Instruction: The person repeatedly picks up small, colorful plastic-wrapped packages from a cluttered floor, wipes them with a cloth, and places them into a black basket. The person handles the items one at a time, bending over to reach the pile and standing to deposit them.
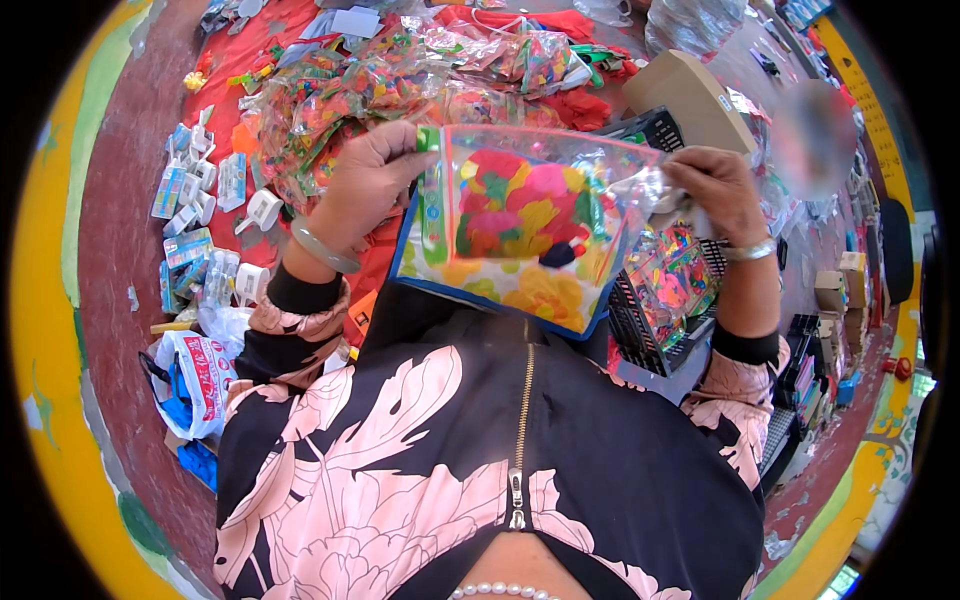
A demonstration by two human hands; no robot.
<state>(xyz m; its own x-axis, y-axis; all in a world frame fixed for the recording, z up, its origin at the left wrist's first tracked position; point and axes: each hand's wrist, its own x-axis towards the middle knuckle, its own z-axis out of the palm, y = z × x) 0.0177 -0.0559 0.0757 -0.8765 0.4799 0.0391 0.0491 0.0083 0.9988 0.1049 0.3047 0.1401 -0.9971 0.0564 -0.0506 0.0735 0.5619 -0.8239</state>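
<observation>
A clear plastic bag (520, 205) with a pink top edge and brightly coloured contents is stretched out in front of me. My left hand (370, 180) is closed, pinching its upper left corner beside a green strip. At the upper right corner, my right hand (715, 190) is closed on the crinkled plastic. What exactly is inside the bag is too blurred to name. Beneath it, a floral mat (548, 300) with blue trim lies over my lap.
A large heap of filled clear bags (350, 95) covers the red cloth ahead. White plastic devices (262, 210) and small packs lie left, above a white carrier bag (195, 375). On the right are a black crate (650, 325) of colourful pieces and a cardboard box (690, 95).
</observation>
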